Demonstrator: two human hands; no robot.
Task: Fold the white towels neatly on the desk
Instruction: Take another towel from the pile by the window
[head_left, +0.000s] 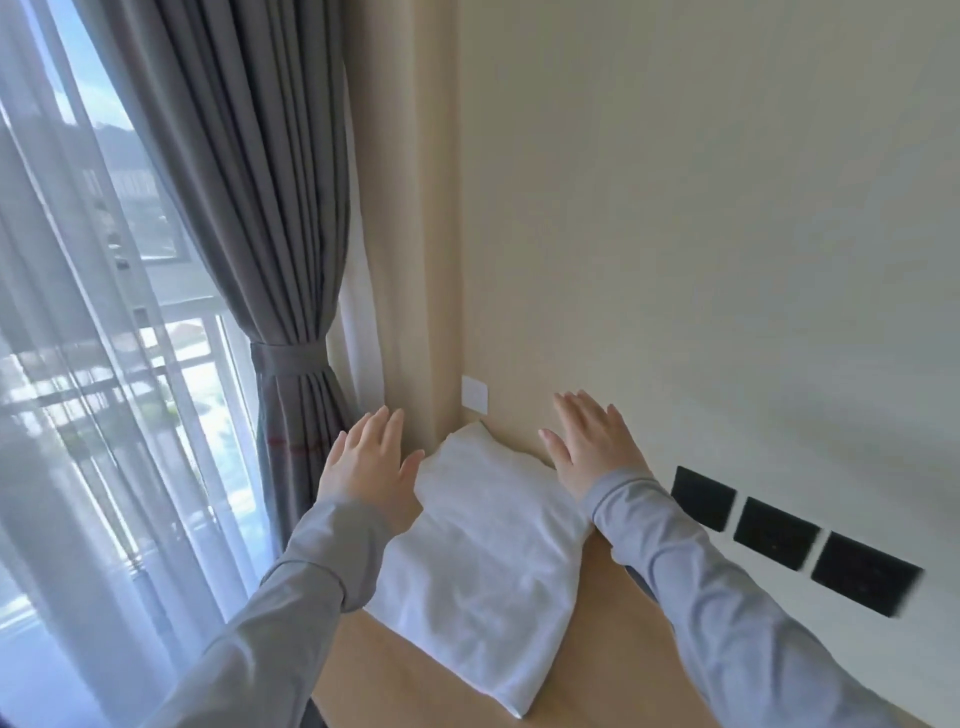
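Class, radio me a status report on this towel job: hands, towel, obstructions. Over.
Left hand open, right hand open, either side of white towel. Towel folded, flat on desk. Nothing lying on it; wall close behind.

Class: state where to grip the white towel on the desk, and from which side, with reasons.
Probably pinch the towel at its two near corners, from the person's side: it lies long and flat, far end in the wall corner, near short edge free on the desk.

A grey curtain is tied back beside a sunlit window; three black plates are set in the cream wall.
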